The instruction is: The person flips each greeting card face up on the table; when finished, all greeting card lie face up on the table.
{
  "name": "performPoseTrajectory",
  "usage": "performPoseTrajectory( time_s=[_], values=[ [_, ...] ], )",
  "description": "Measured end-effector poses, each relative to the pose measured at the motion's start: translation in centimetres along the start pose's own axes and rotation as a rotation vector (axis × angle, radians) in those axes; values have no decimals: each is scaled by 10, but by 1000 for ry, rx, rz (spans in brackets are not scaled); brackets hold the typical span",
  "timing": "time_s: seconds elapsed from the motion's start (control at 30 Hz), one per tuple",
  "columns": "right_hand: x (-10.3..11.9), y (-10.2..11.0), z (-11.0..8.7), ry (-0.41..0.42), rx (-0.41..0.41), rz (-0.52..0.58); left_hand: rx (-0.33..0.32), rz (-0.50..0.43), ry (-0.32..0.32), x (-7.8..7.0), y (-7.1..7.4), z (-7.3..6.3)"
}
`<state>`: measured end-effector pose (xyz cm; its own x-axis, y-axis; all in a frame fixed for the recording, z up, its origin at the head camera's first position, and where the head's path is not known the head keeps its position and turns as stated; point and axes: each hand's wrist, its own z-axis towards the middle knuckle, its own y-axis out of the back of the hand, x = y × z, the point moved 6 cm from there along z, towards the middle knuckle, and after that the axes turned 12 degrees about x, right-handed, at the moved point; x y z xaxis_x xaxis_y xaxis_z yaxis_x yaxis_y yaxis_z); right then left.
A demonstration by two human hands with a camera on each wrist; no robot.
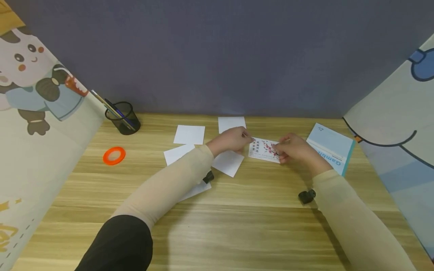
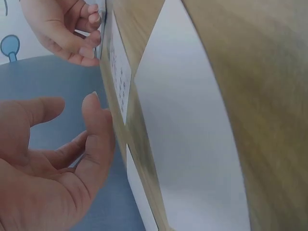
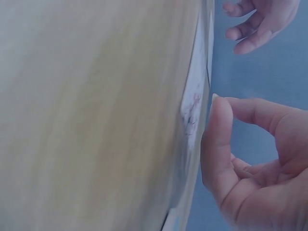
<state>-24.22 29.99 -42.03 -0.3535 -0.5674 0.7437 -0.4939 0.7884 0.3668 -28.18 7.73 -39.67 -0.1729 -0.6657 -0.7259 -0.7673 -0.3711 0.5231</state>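
Note:
A white card [image 1: 264,149] printed with red blossoms and dark characters lies on the wooden table between the two hands. At its upper left corner is my left hand [image 1: 234,138]. Thumb and fingers stand apart in the left wrist view, and that hand [image 2: 62,168] holds nothing. My right hand [image 1: 295,150] hovers over the card's right end. Its bent thumb and index finger come together at the tips in the right wrist view, where the hand [image 3: 255,159] appears just above the card [image 3: 192,106]. Whether something thin is pinched there cannot be made out.
Several blank white sheets, one at the back [image 1: 189,134], lie around my left forearm. A blue-and-white booklet [image 1: 330,141] is beside my right hand. At the left are an orange ring [image 1: 106,156] and a black mesh cup [image 1: 130,124] with pens. A dark panel [image 1: 217,56] rises behind.

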Motion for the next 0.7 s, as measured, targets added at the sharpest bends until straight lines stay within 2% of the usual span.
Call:
performPoseTrajectory(
  time_s=[0.3, 0.53, 0.7],
  values=[
    [24, -5, 8, 31, -21, -66, -28, -12, 61, 6, 19, -3],
    [41, -9, 16, 63, -9, -79, -58, -58, 109, 20, 32, -8],
    [56, -13, 24, 92, -5, -69, -92, -94, 120, 29, 39, -10]
  ],
)
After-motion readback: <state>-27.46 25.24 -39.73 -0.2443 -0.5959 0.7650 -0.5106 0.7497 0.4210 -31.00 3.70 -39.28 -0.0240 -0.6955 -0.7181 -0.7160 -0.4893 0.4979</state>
